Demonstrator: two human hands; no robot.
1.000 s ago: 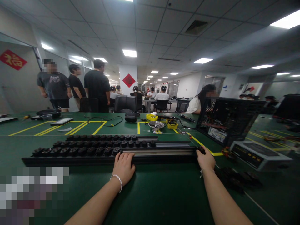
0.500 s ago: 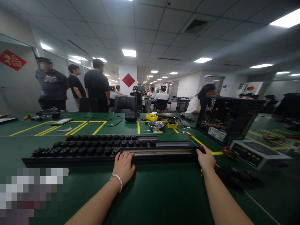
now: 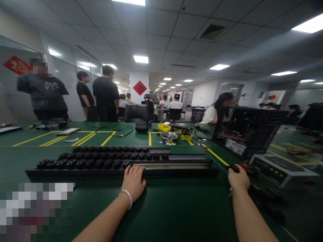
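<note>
The left hand [image 3: 133, 183] is laid flat, fingers spread, on the near edge of the long black slotted rail tray [image 3: 121, 173], whose long axis runs left to right across the green table mat [image 3: 176, 208]. The right hand [image 3: 238, 179], off the tray's right end, is closed around a small dark knob [image 3: 234, 168]. Rows of black round knobs [image 3: 83, 163] are seated in the tray's left half. Farther right, an open black computer case [image 3: 248, 131] is seen.

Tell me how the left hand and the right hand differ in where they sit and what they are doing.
The left hand lies flat against the long black rail; the right hand is off the rail's end, closed round a small dark part. The left sits near the rail's middle, the right beside the open computer case. Both wear wrist bracelets.
</note>
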